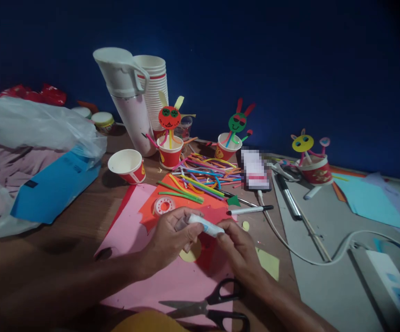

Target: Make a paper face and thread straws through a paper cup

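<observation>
My left hand (172, 235) is closed round the capped end of a small white glue tube (205, 225). The fingers of my right hand (238, 244) pinch the tube's other end, so it lies tilted between both hands. Beneath them are pink paper (134, 263), red paper (217, 212) and a pale yellow paper circle (190, 253). A roll of tape (164, 206) rests just beyond my left hand. Black-handled scissors (203, 306) lie open near the front edge, below my hands.
Colourful sticks (207, 175) lie behind my hands. Farther back stand decorated cups (170, 154), a plain cup (127, 167) and a white jug (127, 92). A phone (255, 170) with a cable lies right, near a power strip (386, 281). Plastic bags (41, 124) fill the left.
</observation>
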The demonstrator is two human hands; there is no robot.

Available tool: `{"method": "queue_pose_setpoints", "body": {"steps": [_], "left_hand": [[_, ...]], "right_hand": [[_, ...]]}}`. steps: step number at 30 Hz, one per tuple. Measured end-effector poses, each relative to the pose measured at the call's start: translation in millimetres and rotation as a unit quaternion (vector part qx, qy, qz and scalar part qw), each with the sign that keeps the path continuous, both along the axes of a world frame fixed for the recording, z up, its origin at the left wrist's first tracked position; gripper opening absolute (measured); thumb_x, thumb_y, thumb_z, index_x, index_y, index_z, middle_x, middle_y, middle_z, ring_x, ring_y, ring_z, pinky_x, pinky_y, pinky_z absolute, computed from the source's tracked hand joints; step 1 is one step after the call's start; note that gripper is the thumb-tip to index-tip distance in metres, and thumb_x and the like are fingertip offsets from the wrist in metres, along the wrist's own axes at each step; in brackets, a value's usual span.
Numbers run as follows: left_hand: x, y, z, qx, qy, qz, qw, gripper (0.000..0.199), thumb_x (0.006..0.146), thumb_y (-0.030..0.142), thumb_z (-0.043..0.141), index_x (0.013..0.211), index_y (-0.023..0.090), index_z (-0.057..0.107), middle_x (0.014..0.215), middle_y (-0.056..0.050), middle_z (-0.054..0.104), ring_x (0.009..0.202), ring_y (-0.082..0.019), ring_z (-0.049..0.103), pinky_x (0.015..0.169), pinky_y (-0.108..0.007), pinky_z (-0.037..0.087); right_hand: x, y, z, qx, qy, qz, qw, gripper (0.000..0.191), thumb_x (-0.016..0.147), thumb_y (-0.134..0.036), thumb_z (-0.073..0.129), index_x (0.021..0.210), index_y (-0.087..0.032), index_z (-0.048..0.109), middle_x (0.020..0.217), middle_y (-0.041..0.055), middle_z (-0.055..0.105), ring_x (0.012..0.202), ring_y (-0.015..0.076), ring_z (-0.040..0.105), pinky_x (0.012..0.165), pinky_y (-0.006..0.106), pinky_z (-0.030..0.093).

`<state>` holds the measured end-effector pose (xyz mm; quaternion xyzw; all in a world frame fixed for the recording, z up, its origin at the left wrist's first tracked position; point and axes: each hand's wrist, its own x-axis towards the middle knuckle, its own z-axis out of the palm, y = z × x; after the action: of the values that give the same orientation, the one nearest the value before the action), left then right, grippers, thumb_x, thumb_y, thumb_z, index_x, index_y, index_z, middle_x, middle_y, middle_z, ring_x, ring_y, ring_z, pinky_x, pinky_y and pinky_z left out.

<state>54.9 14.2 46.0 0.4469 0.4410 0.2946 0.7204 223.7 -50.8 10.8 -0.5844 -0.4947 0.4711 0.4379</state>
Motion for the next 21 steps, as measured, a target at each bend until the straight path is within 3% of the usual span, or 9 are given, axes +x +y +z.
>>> {"method": "queue_pose_setpoints", "body": {"steps": [2,5,7,9,12,15,18,19,21], "left_hand": [[1,-1,-0.5,-0.001,-0.001,-0.007,1.0,0.031,0.069,0.038,0.069,0.086,0.014,0.058,0.049,0.007,0.05,0.04,-0.006,0.043,0.04,-0.017,0.034],[1,-1,-1.2,-0.004,-0.001,-0.014,1.0,0.031,0.068,0.037,0.069,0.086,0.014,0.058,0.049,0.006,0.052,0.04,-0.006,0.045,0.04,-0.017,0.035],[2,1,-2.2,-0.007,-0.002,-0.014,1.0,0.03,0.068,0.036,0.069,0.085,0.015,0.058,0.049,0.007,0.052,0.04,-0.006,0.045,0.04,-0.017,0.036],[1,2,-3.3,-0.01,0.0,-0.006,1.0,0.029,0.068,0.036,0.068,0.084,0.015,0.058,0.048,0.007,0.051,0.039,-0.006,0.044,0.04,-0.017,0.036],[1,3,-4.0,-0.011,-0.001,-0.001,1.0,0.028,0.069,0.036,0.068,0.084,0.015,0.057,0.047,0.007,0.051,0.038,-0.005,0.043,0.039,-0.017,0.036],[1,1,-2.8,-0.008,-0.009,-0.016,1.0,0.028,0.068,0.034,0.069,0.085,0.015,0.058,0.047,0.007,0.052,0.039,-0.006,0.044,0.039,-0.016,0.035],[2,-1,-1.4,-0.007,-0.015,-0.024,1.0,0.027,0.068,0.032,0.068,0.086,0.014,0.058,0.047,0.007,0.053,0.039,-0.006,0.045,0.039,-0.016,0.035],[2,-1,-1.1,-0.008,-0.016,-0.024,1.0,0.026,0.068,0.031,0.068,0.086,0.014,0.058,0.047,0.007,0.053,0.039,-0.006,0.045,0.039,-0.016,0.035],[1,0,-0.7,-0.008,-0.014,-0.021,1.0,0.025,0.069,0.03,0.067,0.085,0.014,0.058,0.047,0.006,0.053,0.039,-0.006,0.046,0.04,-0.016,0.036]], "right_hand": [[-2,0,-3.3,-0.102,0.079,0.013,0.992,0.046,0.089,-0.056,0.04,0.063,-0.019,0.049,0.054,-0.0036,0.044,0.05,0.0103,0.041,0.049,0.023,0.032],[-2,2,-5.0,-0.244,0.21,0.047,0.946,0.058,0.088,-0.065,0.028,0.054,-0.02,0.042,0.043,-0.007,0.028,0.037,0.0078,0.025,0.039,0.023,0.021],[1,4,-1.5,-0.205,0.187,0.037,0.96,0.057,0.089,-0.063,0.031,0.058,-0.019,0.049,0.048,-0.0041,0.038,0.043,0.0091,0.035,0.043,0.022,0.028],[4,5,3.8,-0.109,0.12,0.027,0.986,0.041,0.086,-0.057,0.047,0.074,-0.019,0.056,0.063,-0.0011,0.052,0.059,0.0113,0.047,0.054,0.022,0.037],[5,5,6.7,-0.037,0.075,0.025,0.996,0.028,0.082,-0.047,0.061,0.082,-0.02,0.056,0.074,-0.0013,0.056,0.069,0.0116,0.049,0.063,0.021,0.039],[2,4,0.4,-0.132,0.138,0.005,0.982,0.041,0.086,-0.054,0.05,0.066,-0.018,0.051,0.057,-0.004,0.046,0.051,0.008,0.04,0.049,0.02,0.033],[-2,3,-5.5,-0.268,0.251,0.032,0.929,0.058,0.086,-0.068,0.033,0.054,-0.02,0.042,0.041,-0.008,0.028,0.035,0.0063,0.023,0.036,0.02,0.018],[-2,2,-5.4,-0.271,0.254,0.036,0.928,0.06,0.086,-0.069,0.029,0.052,-0.02,0.041,0.04,-0.0078,0.027,0.035,0.0066,0.023,0.036,0.02,0.018],[-1,2,-2.0,-0.202,0.204,0.027,0.958,0.059,0.087,-0.066,0.031,0.056,-0.018,0.048,0.045,-0.0048,0.037,0.041,0.0083,0.034,0.041,0.021,0.027]]}}
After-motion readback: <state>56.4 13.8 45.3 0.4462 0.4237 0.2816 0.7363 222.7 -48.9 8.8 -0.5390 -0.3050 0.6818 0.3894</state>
